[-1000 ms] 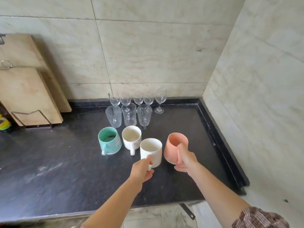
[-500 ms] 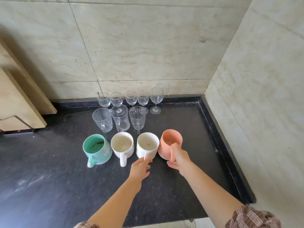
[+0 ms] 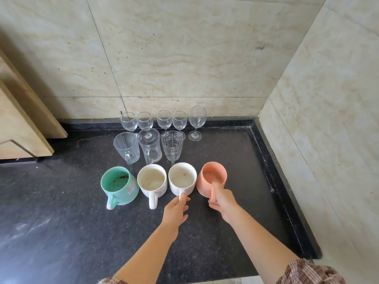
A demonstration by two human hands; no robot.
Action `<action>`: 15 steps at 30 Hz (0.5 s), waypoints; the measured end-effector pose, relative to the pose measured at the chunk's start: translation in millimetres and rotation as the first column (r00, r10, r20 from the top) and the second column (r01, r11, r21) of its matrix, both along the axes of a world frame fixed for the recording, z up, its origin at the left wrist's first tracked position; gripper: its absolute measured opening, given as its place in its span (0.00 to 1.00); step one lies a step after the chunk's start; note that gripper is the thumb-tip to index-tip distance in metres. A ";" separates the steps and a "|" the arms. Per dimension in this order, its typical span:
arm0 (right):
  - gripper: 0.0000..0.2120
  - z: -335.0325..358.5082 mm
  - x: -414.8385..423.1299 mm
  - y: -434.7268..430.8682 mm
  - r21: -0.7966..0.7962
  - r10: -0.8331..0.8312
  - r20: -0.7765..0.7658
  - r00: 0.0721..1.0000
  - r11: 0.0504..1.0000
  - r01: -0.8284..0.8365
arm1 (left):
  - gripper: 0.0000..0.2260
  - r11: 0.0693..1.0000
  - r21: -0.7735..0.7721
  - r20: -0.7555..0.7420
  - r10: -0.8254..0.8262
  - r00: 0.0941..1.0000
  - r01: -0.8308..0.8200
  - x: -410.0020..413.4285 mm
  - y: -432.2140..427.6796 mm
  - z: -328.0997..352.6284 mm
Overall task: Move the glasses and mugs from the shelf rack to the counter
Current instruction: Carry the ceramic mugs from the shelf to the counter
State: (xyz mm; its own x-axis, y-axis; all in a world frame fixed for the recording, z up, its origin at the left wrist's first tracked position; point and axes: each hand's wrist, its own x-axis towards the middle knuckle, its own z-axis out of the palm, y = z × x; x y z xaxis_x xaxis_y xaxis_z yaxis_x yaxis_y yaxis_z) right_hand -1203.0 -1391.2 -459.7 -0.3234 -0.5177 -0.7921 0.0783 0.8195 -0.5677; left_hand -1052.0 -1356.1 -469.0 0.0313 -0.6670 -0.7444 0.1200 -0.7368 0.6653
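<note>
Four mugs stand in a row on the black counter [image 3: 51,212]: a green mug [image 3: 119,186], a white mug [image 3: 151,181], a second white mug [image 3: 182,179] and a pink mug [image 3: 212,178]. My left hand [image 3: 176,210] pinches the handle of the second white mug. My right hand [image 3: 222,199] grips the pink mug's handle. Both mugs rest upright on the counter. Behind them are three glass mugs [image 3: 149,148], and several wine glasses [image 3: 164,119] line the back wall.
Marble walls meet in a corner at the back right. A raised black lip [image 3: 281,175] runs along the counter's right side. Wooden boards [image 3: 22,128] lean against the wall at the left.
The pink mug was tilted and off the row; now it stands upright at the right end. The second white mug has been pushed back into line. The view has shifted left and closer.
</note>
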 end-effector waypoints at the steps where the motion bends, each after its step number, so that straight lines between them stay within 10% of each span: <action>1: 0.22 -0.5 0.1 -0.5 0.002 0.009 -0.007 1.000 1.000 -0.009 | 0.12 1.000 0.000 0.013 -0.002 1.000 0.002 0.4 -0.3 0.0; 15: 0.25 -5.4 -2.5 4.1 0.026 0.112 -0.134 0.985 0.994 -0.110 | 0.09 0.998 -0.020 0.139 -0.052 0.989 0.055 2.7 9.3 -0.1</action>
